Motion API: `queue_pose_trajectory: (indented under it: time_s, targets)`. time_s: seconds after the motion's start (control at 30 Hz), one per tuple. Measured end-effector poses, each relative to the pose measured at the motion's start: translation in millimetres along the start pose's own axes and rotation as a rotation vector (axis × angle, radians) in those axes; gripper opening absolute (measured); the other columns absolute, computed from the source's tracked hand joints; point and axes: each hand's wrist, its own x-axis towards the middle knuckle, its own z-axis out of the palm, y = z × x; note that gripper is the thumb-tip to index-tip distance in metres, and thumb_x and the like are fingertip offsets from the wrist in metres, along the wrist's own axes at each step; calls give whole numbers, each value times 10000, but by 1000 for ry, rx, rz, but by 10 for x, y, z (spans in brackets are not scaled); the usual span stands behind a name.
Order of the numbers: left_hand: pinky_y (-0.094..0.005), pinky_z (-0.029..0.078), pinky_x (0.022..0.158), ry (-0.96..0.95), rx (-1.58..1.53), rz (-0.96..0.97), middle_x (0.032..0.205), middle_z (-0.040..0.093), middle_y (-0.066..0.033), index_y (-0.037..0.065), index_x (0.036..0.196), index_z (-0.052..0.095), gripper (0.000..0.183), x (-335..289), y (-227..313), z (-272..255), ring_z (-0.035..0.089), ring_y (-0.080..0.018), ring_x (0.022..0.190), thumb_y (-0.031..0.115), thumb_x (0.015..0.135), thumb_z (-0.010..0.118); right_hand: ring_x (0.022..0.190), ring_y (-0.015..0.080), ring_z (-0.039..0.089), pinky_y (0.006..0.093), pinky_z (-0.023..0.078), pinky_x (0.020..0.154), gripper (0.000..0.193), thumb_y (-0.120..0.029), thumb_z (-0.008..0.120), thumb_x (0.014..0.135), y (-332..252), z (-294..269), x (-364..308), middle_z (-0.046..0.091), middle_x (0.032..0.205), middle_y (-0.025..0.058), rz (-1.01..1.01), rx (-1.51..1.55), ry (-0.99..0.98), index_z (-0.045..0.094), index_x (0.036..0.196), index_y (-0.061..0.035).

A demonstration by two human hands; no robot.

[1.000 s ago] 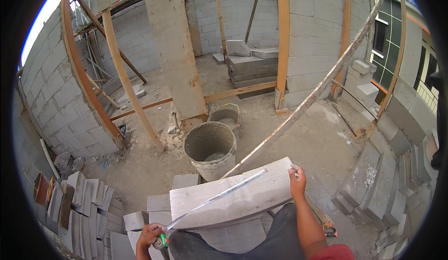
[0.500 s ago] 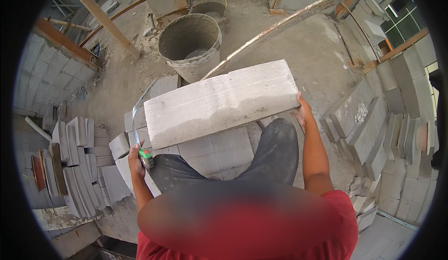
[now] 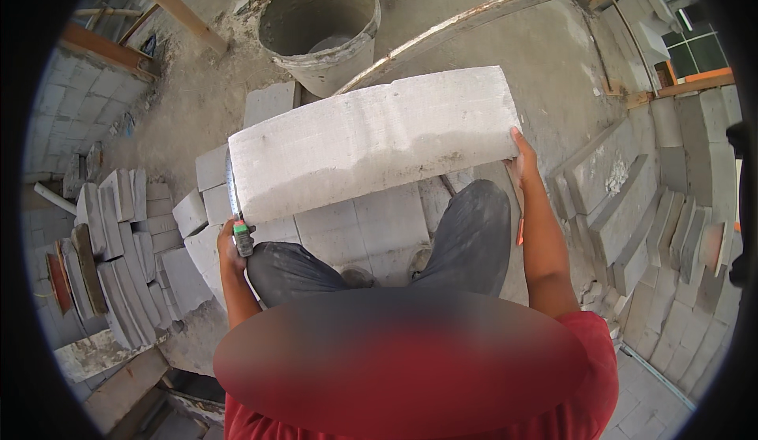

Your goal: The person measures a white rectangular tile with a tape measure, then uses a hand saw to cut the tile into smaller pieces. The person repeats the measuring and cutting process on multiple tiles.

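Note:
A long pale grey concrete block (image 3: pixel 371 136) lies across in front of my knees, its right end raised a little farther off than its left. My left hand (image 3: pixel 229 252) is closed round a green and black tape measure (image 3: pixel 243 239) at the block's near left corner. From it the tape blade (image 3: pixel 232 187) runs up along the block's left end. At the right end, my right hand (image 3: pixel 521 158) grips the edge, thumb on top and fingers mostly hidden. A small orange thing (image 3: pixel 520 232) shows beside my right forearm; its kind is unclear.
A mortar-crusted bucket (image 3: pixel 320 33) stands beyond the block. A long pale straight piece (image 3: pixel 474 22), bent by the lens, runs off to the far right. Cut blocks (image 3: pixel 118 258) pile up at left, more slabs (image 3: pixel 612 203) at right. A wooden post (image 3: pixel 178 10) slants at far left.
The tape blade, which bowed out loosely, now runs close along the block's left end. In the picture, the block and bucket sit higher, and my right hand has shifted slightly up and right.

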Motion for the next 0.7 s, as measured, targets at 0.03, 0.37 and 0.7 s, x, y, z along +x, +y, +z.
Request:
queue_pose_trajectory:
  time_s: [0.03,0.37,0.7]
  targets:
    - [-287,482,504,-33,3,-9,773,609,-52,99,994,582,208,18,-9,-8,605,-167,604,297,935,559,1344,331,358,532,202,1117,898,-610,618,814,1,12,-7,413,1452,163,-23,3,28,372,1445,-19]
    - [-327,506,830,-270,-267,258,1056,640,-91,36,1149,559,275,252,-154,-32,617,-183,914,247,973,540,1344,333,386,505,244,1117,950,-743,457,846,-170,-279,228,419,1460,175,134,246,-299,368,1442,-8]
    - [-322,522,695,-470,-744,336,901,611,-36,63,1042,548,147,1234,115,-45,592,-186,775,175,1006,461,1292,286,448,447,382,1049,739,-604,458,937,-12,-218,685,458,1439,136,12,164,-181,407,1432,-58]
